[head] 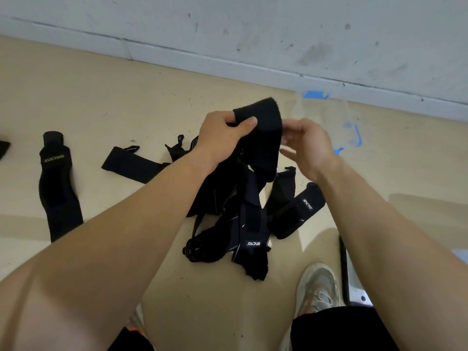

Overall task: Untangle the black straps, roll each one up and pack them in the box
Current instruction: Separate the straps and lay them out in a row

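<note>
Nearest the camera in the head view are two bare forearms and a pale shoe [316, 285] planted on the tan floor [228, 312], on the near side of the tangle [240, 216] of black straps. That tangle lies on the floor between the person's legs. Several bands cross over one another, and two show white lettering.

Raised strap [263, 127]: held up above the far side of the tangle. Its lower run trails down into the heap, so it is not yet free.

Left hand [222, 138]: closed on the strap's upper end, thumb pressed across the face, fingers behind.

Right hand [307, 148]: fingers loosely curled just beside the strap's right edge. The hand is blurred, and whether it has hold cannot be told.

Left of the tangle and apart from it lies a flat strap [129, 164]. Further left is a lettered strap [59, 188]. Both are unrolled. Beyond the tangle to the right, by the wall [278, 34], stands a clear box [329, 115] with blue clips; its contents cannot be made out.

Assessment: the straps look light, soft and limp, draping with no stiffness. Their fuzzy faces probably cling to one another. Take hold at a free end and draw it out gently. Tugging mid-length would likely tighten the snarl. Rolling should start from that same end.
</note>
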The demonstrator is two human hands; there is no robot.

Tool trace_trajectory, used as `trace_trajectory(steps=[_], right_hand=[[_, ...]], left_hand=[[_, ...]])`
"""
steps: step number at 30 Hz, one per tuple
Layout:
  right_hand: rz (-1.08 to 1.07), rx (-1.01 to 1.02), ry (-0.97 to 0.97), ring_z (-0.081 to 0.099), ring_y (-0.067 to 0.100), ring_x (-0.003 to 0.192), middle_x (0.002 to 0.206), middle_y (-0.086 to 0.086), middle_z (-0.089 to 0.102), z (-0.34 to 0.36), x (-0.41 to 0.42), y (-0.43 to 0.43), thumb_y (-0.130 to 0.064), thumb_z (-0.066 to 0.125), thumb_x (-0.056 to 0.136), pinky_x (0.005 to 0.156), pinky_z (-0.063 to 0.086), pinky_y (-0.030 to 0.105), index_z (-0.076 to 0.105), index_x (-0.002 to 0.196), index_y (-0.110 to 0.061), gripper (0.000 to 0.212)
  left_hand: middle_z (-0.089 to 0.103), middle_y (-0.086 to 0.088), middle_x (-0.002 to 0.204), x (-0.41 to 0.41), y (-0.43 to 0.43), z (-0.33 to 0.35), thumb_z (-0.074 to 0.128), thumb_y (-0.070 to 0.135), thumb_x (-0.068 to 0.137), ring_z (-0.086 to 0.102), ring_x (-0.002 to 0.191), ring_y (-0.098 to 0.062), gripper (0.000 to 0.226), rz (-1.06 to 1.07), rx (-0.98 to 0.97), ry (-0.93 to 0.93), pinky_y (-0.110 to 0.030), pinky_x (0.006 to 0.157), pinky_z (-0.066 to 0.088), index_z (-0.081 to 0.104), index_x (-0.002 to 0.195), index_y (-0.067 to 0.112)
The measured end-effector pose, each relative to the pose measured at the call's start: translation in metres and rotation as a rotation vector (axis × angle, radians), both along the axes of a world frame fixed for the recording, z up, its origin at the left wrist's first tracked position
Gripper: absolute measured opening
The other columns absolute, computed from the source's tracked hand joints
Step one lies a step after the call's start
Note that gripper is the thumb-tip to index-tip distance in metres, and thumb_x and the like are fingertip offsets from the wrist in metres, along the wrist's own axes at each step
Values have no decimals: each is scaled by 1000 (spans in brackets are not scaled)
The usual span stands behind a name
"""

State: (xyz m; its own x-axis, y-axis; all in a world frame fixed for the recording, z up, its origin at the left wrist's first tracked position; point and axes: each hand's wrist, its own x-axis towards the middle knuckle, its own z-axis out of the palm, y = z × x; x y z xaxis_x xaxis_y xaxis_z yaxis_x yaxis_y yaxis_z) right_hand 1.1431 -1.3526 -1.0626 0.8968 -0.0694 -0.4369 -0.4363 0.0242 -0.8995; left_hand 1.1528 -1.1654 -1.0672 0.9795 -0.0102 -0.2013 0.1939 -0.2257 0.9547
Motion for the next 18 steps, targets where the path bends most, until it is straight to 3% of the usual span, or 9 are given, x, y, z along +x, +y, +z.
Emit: trace_trajectory(steps=[2, 4, 7, 12, 15, 18], right_hand=[[121, -18, 21, 64, 12, 91, 92, 2, 72, -17, -8, 1, -27, 46, 84, 101, 46, 38, 74, 110, -16, 40], [219, -89, 12, 68, 13, 94, 106, 7, 75, -29, -14, 2, -18, 52, 88, 89, 52, 32, 71, 116, -12, 34], [246, -200, -13, 74, 17, 81, 84, 2, 77, -36, -19, 6, -6, 60, 98, 76, 58, 29, 71, 104, -11, 13], [96, -178, -33, 72, 20, 73, 89, 9, 77, -20, -7, 10, -12, 68, 96, 66, 57, 29, 72, 106, -6, 13], [-2, -63, -28, 67, 19, 69, 89, 8, 76, -6, -2, 15, -11, 69, 94, 64, 56, 28, 73, 103, -7, 9], [-155, 77, 6, 66, 18, 71, 87, 6, 75, 2, 2, 19, -6, 68, 94, 69, 57, 28, 68, 104, -7, 9]], left_hand=[[81, 2, 91, 4, 2, 4, 75, 30, 94, 77, 86, -15, 15, 26, -118, 52, -32, 81, 62, 79, 101, 17], [80, -3, 91, 6, 4, 5, 75, 31, 94, 78, 87, -21, 18, 71, -189, 78, -38, 82, 64, 79, 97, 14], [79, -7, 91, 9, 10, 2, 74, 35, 95, 77, 92, -28, 24, 154, -220, 101, -46, 86, 63, 78, 89, 11], [64, -8, 88, 17, 25, -10, 60, 53, 97, 66, 85, -29, 40, 237, -78, 151, -55, 98, 56, 66, 87, 14], [73, -4, 103, 8, 29, -15, 51, 54, 101, 68, 100, -24, 45, 189, 21, 192, -48, 102, 53, 75, 100, 16], [72, 3, 113, -8, 28, -17, 44, 70, 98, 65, 111, -20, 60, -16, 46, 271, -40, 108, 45, 79, 109, 22]])
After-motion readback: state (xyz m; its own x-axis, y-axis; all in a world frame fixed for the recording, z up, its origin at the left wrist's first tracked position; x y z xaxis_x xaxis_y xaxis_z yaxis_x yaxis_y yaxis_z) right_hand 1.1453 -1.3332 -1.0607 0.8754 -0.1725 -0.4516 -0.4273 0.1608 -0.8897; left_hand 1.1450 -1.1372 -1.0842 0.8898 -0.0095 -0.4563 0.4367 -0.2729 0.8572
